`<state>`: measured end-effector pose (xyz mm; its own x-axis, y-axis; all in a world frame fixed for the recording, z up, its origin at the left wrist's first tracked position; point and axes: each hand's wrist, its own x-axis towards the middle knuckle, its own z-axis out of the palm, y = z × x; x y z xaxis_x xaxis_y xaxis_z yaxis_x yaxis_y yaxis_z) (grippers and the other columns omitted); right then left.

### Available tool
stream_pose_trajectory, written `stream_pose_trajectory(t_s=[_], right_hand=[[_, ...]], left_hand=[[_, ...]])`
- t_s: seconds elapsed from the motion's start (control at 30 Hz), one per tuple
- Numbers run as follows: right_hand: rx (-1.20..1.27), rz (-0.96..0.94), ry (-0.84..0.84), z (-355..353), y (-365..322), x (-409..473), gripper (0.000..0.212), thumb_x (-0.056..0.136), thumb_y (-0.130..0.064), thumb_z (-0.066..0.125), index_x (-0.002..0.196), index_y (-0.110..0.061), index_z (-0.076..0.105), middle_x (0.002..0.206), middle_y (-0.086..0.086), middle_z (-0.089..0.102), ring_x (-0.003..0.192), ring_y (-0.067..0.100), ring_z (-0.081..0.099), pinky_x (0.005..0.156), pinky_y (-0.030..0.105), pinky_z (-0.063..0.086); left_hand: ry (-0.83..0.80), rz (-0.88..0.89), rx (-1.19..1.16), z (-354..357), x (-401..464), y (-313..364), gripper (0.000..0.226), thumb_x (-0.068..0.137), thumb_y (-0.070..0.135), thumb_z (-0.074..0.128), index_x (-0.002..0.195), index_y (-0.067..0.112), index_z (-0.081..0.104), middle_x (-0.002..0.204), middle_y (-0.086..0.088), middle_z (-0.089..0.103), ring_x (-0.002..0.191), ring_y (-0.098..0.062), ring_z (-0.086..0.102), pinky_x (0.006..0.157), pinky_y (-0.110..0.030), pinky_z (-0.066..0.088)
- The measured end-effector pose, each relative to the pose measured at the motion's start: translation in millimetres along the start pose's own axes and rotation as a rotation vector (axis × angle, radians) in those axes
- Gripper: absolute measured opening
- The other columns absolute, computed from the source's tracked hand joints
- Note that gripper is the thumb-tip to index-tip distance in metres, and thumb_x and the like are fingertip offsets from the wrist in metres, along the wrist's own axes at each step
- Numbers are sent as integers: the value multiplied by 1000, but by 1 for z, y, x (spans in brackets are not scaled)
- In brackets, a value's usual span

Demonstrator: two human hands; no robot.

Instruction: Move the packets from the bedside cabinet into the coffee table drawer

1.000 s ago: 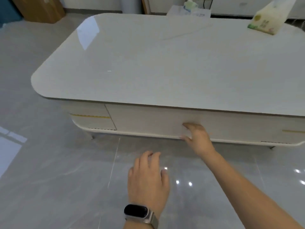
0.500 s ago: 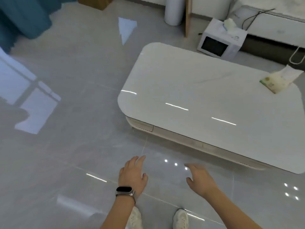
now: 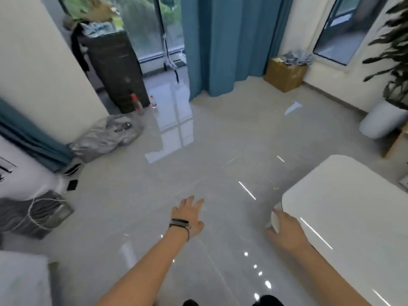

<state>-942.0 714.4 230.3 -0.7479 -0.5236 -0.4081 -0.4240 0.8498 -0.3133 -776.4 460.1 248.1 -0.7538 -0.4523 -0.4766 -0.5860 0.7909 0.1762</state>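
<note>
Packets were not visible in the head view; neither was the bedside cabinet nor the drawer front. Far left of both hands, a dark wire-bound bundle [image 3: 33,215] sat on the floor, with a grey crumpled bag [image 3: 106,138] further back and a tall dark cabinet [image 3: 114,69] beyond it. Blue curtains [image 3: 229,43] hung well ahead of the fingertips. Left hand [image 3: 189,215], wearing a dark wristband [image 3: 180,224], was held out over the glossy grey floor [image 3: 198,164], palm down, fingers spread and empty, touching nothing. Right hand [image 3: 287,230] was extended just beside the near rounded corner of the white coffee table [image 3: 353,208], back of the hand up; fingers loosely extended, holding nothing, though blur made contact with the table edge impossible to judge. Beyond the table, a cardboard box [image 3: 284,74] stood against the wall, and a white planter [image 3: 382,120] with a leafy plant [image 3: 395,47] stood at far right. Frame was motion-blurred throughout.
</note>
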Motion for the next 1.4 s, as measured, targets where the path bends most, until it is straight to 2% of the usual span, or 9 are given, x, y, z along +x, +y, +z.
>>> stream_pose_trajectory(t_s=[0.2,0.27,0.4,0.53,0.67,0.8,0.97,1.2,1.4], right_hand=[[-134,-186,-62,-12,-125,108,81,79,-46,66,147,-17,32,148,7,41,136,26,39,113,34,28],[-189,-283,-91,-5,-175,155,86,76,-55,61,148,-18,31,150,7,38,137,26,37,113,35,29],[-271,-507,-186,14,-306,235,80,84,-48,61,150,-19,25,151,6,36,136,24,37,113,35,29],[-413,-810,-298,47,-465,257,78,86,-47,58,151,-21,23,151,4,36,135,23,39,112,32,29],[-527,-1117,-421,101,-616,217,75,88,-43,57,151,-22,22,149,5,37,132,24,40,111,30,31],[-592,-1361,-538,174,-730,146,72,87,-39,58,150,-22,25,147,4,40,131,23,41,110,30,33],[-666,-1482,-666,249,-804,67,70,85,-38,59,147,-21,31,146,2,41,132,22,40,110,31,34],[-813,-1598,-728,321,-891,-3,67,87,-34,56,148,-21,30,145,3,42,134,22,40,108,32,36],[-883,-1645,-774,388,-979,-33,62,88,-27,54,146,-20,32,146,1,40,135,22,37,109,31,35]], left_hand=[[56,-225,-130,-42,36,-121,74,90,44,49,152,31,11,159,-1,11,143,-24,19,110,-41,29],[70,-316,-190,-49,50,-165,72,90,44,48,151,30,13,158,0,14,141,-24,23,109,-40,30],[46,-542,-291,-56,52,-256,69,90,42,48,150,27,17,156,-1,19,139,-24,27,108,-38,33],[86,-804,-423,-59,12,-336,68,91,40,47,150,27,18,156,-1,21,139,-24,29,107,-38,33],[160,-1091,-597,-47,-65,-397,65,90,41,47,149,29,21,154,0,24,137,-25,31,106,-40,35],[197,-1330,-730,-21,-144,-450,65,89,42,51,147,26,26,149,-2,31,133,-28,37,103,-42,39],[186,-1464,-841,10,-215,-498,62,92,41,49,147,25,26,147,-3,34,131,-26,40,100,-41,43],[200,-1569,-951,30,-273,-564,62,90,44,46,147,27,28,146,0,36,130,-24,40,97,-40,45],[250,-1597,-1048,48,-292,-652,66,91,43,43,151,28,18,150,-1,31,130,-25,41,96,-40,46]])
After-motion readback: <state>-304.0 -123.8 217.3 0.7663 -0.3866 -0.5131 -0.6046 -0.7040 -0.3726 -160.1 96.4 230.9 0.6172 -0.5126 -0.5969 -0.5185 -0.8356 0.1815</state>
